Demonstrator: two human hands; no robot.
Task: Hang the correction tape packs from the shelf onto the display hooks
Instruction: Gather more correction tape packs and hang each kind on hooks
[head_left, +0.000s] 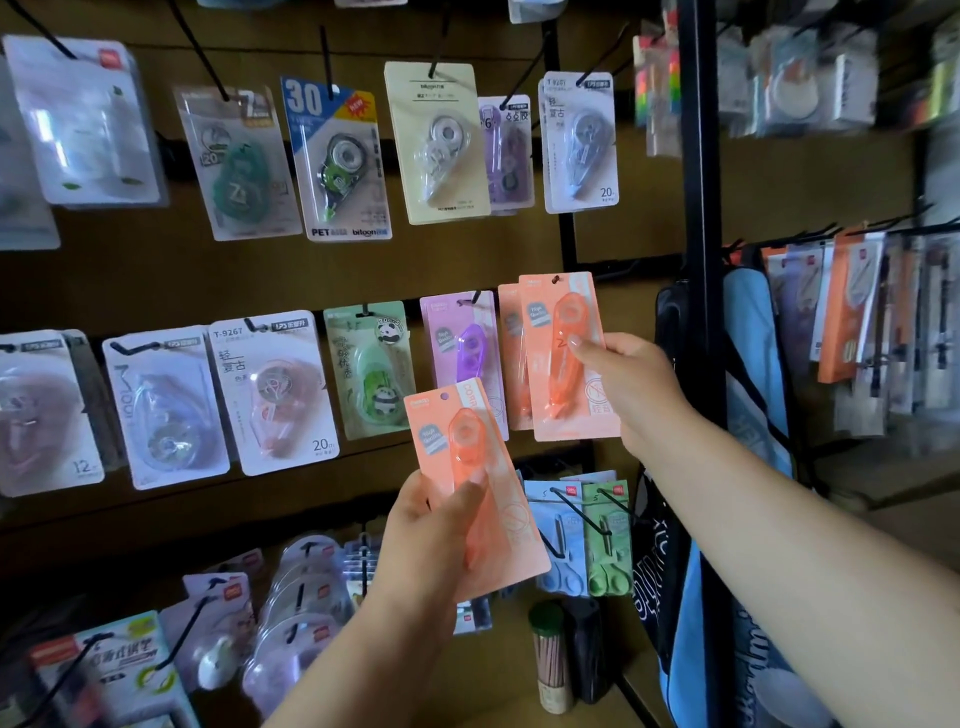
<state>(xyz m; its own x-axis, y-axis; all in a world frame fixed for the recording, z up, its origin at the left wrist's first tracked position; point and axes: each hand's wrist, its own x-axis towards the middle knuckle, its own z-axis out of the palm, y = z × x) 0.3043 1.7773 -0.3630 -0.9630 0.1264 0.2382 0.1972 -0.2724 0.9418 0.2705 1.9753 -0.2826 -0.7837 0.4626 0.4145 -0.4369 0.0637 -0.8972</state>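
— Holding anything, were they?
— Both. The right hand pinched an orange correction tape pack by its right edge, up against another orange pack hanging on the brown display board. The left hand gripped a second orange pack, lower, apart from any hook.
— Room to move?
— Tight: a purple pack just left, a black post right.

The black upright post is standing close on the right of the right hand, boxing it in. Hanging purple pack is crowding the left side, while bare brown board is lying open above that row.
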